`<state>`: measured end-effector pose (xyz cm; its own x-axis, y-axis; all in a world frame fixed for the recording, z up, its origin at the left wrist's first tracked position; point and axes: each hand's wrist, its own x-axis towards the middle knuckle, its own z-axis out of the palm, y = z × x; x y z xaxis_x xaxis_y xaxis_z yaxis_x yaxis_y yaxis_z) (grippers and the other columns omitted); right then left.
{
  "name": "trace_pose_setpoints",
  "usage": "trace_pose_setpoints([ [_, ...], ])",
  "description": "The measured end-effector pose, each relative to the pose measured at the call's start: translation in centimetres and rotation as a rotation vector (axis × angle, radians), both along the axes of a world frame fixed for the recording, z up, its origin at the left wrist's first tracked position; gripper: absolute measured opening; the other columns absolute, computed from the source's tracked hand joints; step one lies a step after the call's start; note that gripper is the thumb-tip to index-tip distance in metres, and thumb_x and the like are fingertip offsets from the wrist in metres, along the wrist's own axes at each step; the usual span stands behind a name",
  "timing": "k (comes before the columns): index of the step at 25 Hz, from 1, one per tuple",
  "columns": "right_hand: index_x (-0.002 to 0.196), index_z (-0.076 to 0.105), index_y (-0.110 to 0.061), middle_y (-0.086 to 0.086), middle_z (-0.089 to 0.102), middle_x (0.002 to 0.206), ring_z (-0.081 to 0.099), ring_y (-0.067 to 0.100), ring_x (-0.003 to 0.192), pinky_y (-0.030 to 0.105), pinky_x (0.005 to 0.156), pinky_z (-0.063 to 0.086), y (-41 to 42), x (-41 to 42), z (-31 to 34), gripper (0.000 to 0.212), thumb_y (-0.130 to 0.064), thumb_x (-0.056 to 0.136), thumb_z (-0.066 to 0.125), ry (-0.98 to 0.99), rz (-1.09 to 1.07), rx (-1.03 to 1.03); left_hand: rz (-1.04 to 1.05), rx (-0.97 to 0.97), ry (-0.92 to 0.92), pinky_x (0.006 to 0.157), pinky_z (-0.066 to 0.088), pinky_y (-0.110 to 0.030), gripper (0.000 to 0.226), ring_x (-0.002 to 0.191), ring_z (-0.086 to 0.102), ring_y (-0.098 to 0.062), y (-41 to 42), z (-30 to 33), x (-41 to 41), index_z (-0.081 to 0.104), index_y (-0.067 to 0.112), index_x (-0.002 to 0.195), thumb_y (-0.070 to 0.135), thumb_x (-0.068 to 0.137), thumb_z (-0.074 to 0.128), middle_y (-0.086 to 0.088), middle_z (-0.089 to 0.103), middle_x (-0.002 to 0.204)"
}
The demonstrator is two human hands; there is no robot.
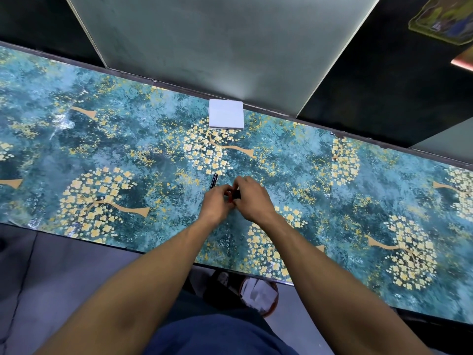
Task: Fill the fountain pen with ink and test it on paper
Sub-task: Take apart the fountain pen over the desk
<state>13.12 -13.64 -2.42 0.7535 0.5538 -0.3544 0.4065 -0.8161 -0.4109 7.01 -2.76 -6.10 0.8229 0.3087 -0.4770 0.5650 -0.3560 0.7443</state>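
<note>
My left hand (217, 202) and my right hand (252, 197) meet at the middle of the table, fingers curled around a small dark object (236, 194) with a bit of red under it, probably the ink bottle; most of it is hidden. A black pen part (214, 181) lies on the table just beyond my left hand, pointing away from me. A white pad of paper (226, 114) sits at the far edge of the table, straight ahead.
The table (102, 139) has a glossy teal covering with yellow flower trees. A grey panel (217, 42) stands behind its far edge. Below the near edge, a round brown bin (259, 294) with papers sits on the floor.
</note>
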Motion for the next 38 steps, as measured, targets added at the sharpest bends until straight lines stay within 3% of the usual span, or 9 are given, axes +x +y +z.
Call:
trace_pose_setpoints([
  [5,0.094,0.060,-0.022,0.001,0.054,0.103,0.055,0.025,0.094,0.044,0.080,0.050,-0.8,0.8,0.4,0.021,-0.004,0.083,0.061,0.121,0.030,0.127,0.003,-0.002,0.004,0.065,0.043,-0.015,0.029,0.080,0.063,-0.008,0.0,0.3,0.1,0.068,0.019,0.108,0.004,0.082,0.072,0.005,0.067,0.094],
  [9,0.096,0.058,-0.028,-0.001,0.056,0.104,0.059,0.019,0.092,0.042,0.081,0.053,-1.8,1.2,0.0,0.027,-0.008,0.081,0.066,0.116,-0.138,0.203,0.019,-0.033,0.004,0.078,0.050,-0.021,0.036,0.088,0.066,-0.011,0.0,0.5,0.1,0.068,0.017,0.113,0.008,0.080,0.078,0.005,0.067,0.098],
  [15,0.109,0.055,-0.020,0.004,0.055,0.111,0.056,0.027,0.098,0.037,0.073,0.047,-5.3,0.5,-2.2,0.023,-0.011,0.088,0.058,0.023,-0.191,-0.130,0.002,0.065,0.021,0.098,0.052,-0.036,0.047,0.102,0.067,-0.017,-0.3,0.2,0.2,0.066,0.017,0.120,0.010,0.077,0.081,-0.003,0.069,0.117],
  [20,0.108,0.051,-0.019,0.008,0.054,0.110,0.056,0.030,0.093,0.041,0.067,0.050,-6.1,-0.8,-3.5,0.018,-0.013,0.092,0.058,-0.017,-0.142,-0.173,0.000,0.077,0.014,0.097,0.053,-0.037,0.046,0.102,0.068,-0.018,-0.4,0.1,0.2,0.067,0.017,0.119,0.011,0.076,0.082,-0.004,0.071,0.115],
  [26,0.131,0.047,-0.022,0.009,0.050,0.128,0.054,0.030,0.110,0.040,0.073,0.050,-6.7,-0.5,-2.4,0.042,-0.016,0.092,0.062,-0.026,-0.157,-0.135,-0.014,0.103,0.009,0.099,0.052,-0.042,0.064,0.106,0.066,-0.020,-0.3,0.4,-0.6,0.056,0.017,0.134,0.017,0.076,0.083,-0.006,0.064,0.124],
  [29,0.129,0.049,-0.024,0.005,0.050,0.130,0.053,0.026,0.112,0.039,0.077,0.049,-6.4,0.5,-1.4,0.047,-0.014,0.087,0.067,-0.039,-0.237,-0.043,-0.007,0.150,-0.011,0.095,0.054,-0.037,0.064,0.098,0.063,-0.015,0.4,0.5,-1.5,0.053,0.019,0.134,0.019,0.077,0.082,-0.003,0.061,0.121],
  [33,0.125,0.051,-0.025,0.002,0.055,0.126,0.055,0.022,0.109,0.037,0.080,0.049,-4.5,1.5,-0.1,0.043,-0.010,0.087,0.064,-0.094,-0.290,0.069,0.086,0.312,0.011,0.090,0.051,-0.033,0.043,0.096,0.058,-0.018,2.3,0.5,-2.5,0.058,0.014,0.120,0.025,0.082,0.077,-0.003,0.058,0.111],
  [38,0.123,0.054,-0.024,-0.001,0.059,0.120,0.060,0.018,0.102,0.037,0.083,0.052,-1.5,1.6,0.7,0.038,-0.014,0.089,0.067,-0.118,-0.265,0.229,0.024,0.394,0.124,0.062,0.037,-0.024,0.021,0.069,0.049,-0.011,3.3,0.6,-2.8,0.056,0.014,0.089,0.024,0.085,0.074,-0.002,0.059,0.088],
])
